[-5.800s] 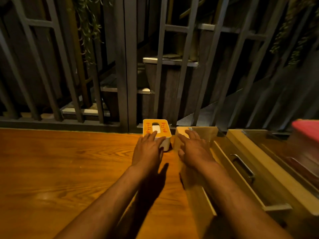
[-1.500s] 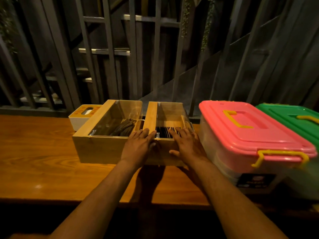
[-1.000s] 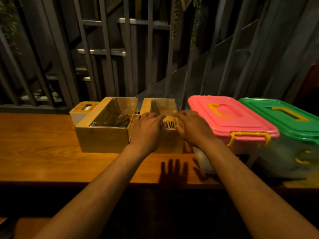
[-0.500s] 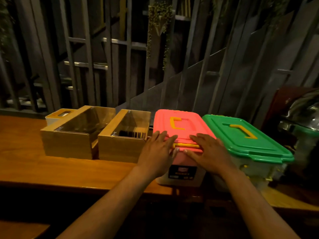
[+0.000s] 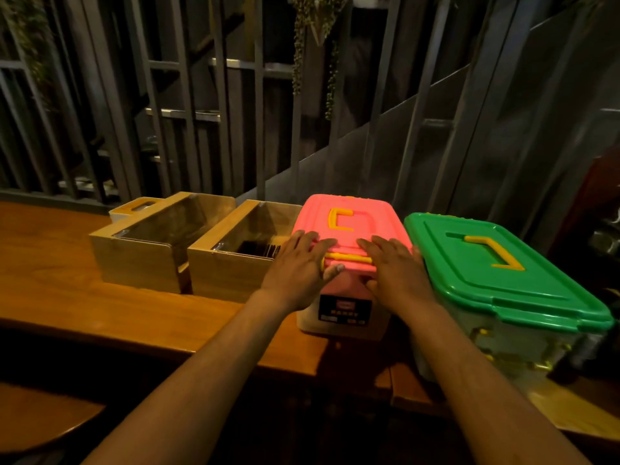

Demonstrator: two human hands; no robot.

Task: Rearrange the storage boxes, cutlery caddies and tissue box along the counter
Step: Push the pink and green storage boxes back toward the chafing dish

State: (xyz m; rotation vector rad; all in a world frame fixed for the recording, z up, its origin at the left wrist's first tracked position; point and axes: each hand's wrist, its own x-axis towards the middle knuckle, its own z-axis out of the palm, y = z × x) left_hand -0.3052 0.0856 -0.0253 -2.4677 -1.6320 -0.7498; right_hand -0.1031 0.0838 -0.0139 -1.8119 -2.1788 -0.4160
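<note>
A pink-lidded storage box (image 5: 349, 213) with yellow handles sits on the wooden counter (image 5: 50, 280). My left hand (image 5: 297, 263) lies on its near left corner and my right hand (image 5: 394, 268) on its near right corner, fingers spread over the lid and thumbs on the front. A green-lidded storage box (image 5: 503, 276) stands close on its right. To its left are two wooden cutlery caddies, one (image 5: 231, 273) touching the pink box and another (image 5: 134, 260) beside it. A white tissue box (image 5: 134, 207) peeks out behind the far caddy.
A dark slatted metal screen (image 5: 235, 95) with hanging plants rises right behind the counter. The green box overhangs the counter's near edge. Bare wood stretches to the left of the caddies. Something shiny and dim sits at the far right.
Both hands left the right cutlery caddy about a second ago and came down on the pink box's near end. They have stayed there for the last half second.
</note>
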